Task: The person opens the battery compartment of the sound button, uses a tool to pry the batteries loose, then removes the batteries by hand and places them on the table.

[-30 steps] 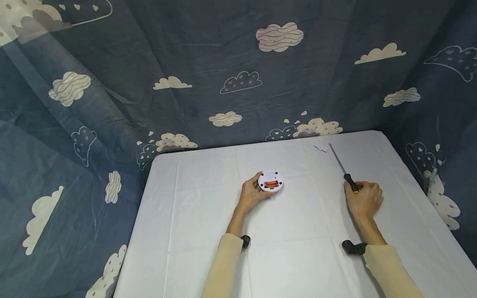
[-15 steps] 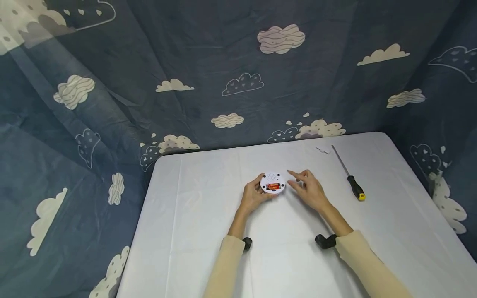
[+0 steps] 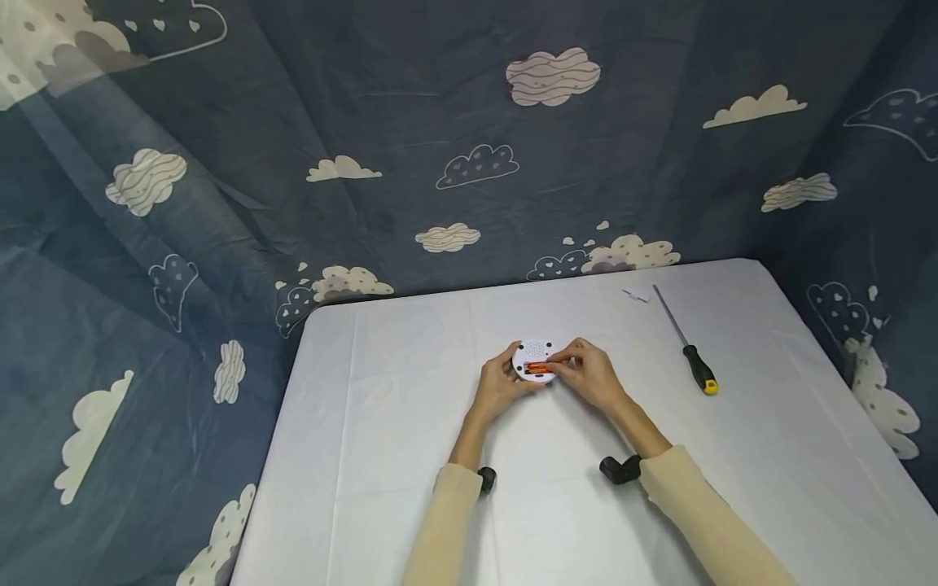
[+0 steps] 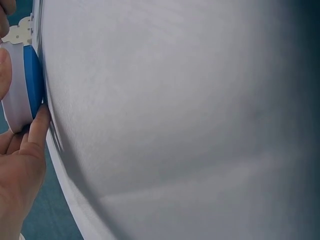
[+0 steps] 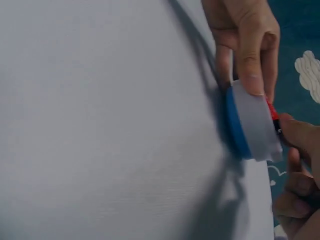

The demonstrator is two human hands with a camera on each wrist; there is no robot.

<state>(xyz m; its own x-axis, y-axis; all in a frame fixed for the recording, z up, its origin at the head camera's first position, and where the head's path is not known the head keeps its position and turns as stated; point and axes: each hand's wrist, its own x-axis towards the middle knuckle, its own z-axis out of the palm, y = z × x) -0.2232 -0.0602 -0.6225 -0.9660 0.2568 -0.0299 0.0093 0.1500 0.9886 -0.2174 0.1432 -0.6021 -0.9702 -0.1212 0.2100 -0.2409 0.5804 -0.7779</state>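
A round white device (image 3: 533,350) with a speaker grille and black feet faces up, held by its left side in my left hand (image 3: 495,389). The right wrist view shows its blue underside (image 5: 238,125), just above the table. Red batteries (image 3: 537,368) lie in its open compartment. With thumb and fingertips my right hand (image 3: 592,378) pinches the right end of one battery. In the right wrist view that red battery (image 5: 272,111), black at one end, stands out past the device's face. My fingertips hide part of the compartment.
A screwdriver (image 3: 699,369) with a black and yellow handle lies to the right on the white table (image 3: 410,456). Beyond its tip is a small pale piece (image 3: 636,296), too small to make out. A dark cloud-patterned curtain (image 3: 396,98) hangs behind the table.
My right hand has let go of the screwdriver, which now lies on the table, and moved left to the batteries. My left hand keeps its hold on the device.
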